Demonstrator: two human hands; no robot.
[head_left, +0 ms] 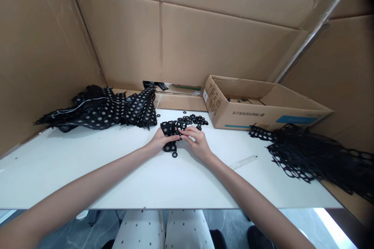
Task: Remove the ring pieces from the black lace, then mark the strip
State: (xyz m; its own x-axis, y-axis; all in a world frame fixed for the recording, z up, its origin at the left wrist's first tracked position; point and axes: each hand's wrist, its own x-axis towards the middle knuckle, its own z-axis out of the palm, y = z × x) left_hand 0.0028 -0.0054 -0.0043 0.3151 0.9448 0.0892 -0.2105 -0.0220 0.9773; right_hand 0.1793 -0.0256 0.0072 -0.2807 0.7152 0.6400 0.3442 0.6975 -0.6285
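Near the middle of the white table, my left hand [158, 142] grips a black sheet [169, 146] dotted with round pale-centred rings. My right hand [197, 142] is close against it, thumb and fingertips pinched together at the sheet's right edge; what sits between them is too small to make out. Just beyond my hands lies a loose pile of black rings [193, 120]. One single black ring [174, 155] rests on the table in front of the sheet, and others lie scattered behind it.
A heap of dotted black sheets [102, 109] lies at the left. On the right stands an open cardboard box [251, 116] with a few rings inside, and before it a pile of punched-out black sheets [309, 155]. A clear pen-like tube [244, 162] lies nearby. Cardboard walls [117, 35] enclose the table.
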